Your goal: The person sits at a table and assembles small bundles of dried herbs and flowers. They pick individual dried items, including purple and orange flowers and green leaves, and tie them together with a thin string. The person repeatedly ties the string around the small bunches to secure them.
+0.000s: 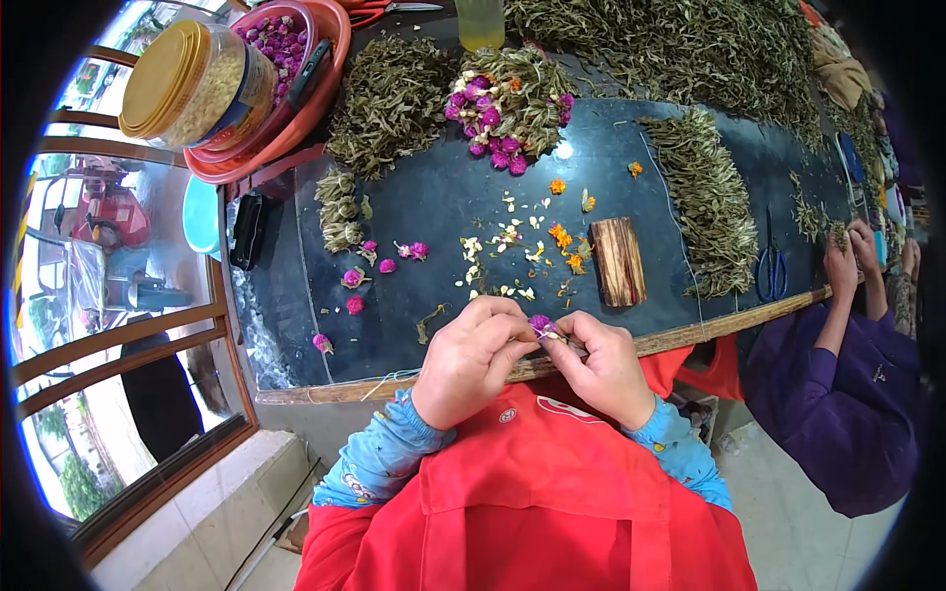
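Your right hand [603, 366] pinches a small, round purple flower [539, 322] by its pale base between thumb and forefinger. Your left hand [480, 350] has thumb and forefinger pressed together just beside it; whether they also grip the flower cannot be told. The flower sits between both hands, at the near wooden edge of the smooth, dark table [394, 320]. Observed beyond: thin, scattered pale petals [507, 236], a grainy, squared wood block [618, 261], and a shaggy bunch [527, 84] of dry leaves and purple blooms.
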Action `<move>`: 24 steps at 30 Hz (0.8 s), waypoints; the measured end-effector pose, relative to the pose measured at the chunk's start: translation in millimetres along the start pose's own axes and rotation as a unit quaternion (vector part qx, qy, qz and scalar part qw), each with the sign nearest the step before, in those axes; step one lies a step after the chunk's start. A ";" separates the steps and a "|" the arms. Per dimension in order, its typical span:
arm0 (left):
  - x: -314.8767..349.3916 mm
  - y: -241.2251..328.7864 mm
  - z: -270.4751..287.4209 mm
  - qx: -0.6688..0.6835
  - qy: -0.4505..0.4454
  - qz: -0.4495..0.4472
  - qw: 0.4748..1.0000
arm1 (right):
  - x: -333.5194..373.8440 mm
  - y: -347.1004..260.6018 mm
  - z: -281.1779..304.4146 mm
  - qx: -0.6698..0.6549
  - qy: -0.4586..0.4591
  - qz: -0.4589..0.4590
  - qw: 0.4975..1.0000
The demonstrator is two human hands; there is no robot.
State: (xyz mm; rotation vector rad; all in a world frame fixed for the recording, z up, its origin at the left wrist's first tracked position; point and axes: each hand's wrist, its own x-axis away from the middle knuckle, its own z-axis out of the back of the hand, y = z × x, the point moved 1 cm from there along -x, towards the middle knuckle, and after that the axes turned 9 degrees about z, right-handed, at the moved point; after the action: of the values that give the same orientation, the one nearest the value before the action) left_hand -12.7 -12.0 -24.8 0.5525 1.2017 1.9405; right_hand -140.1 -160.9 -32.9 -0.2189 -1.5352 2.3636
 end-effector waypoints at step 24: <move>11.8 -5.6 2.6 0.016 -0.122 -0.037 0.992 | 2.1 -6.6 1.3 0.048 0.041 0.044 0.997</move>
State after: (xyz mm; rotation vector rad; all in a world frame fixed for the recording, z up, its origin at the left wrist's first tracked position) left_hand -16.0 0.3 -29.0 0.7296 1.0827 1.7375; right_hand -141.2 -158.9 -26.3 -0.3641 -1.3989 2.4566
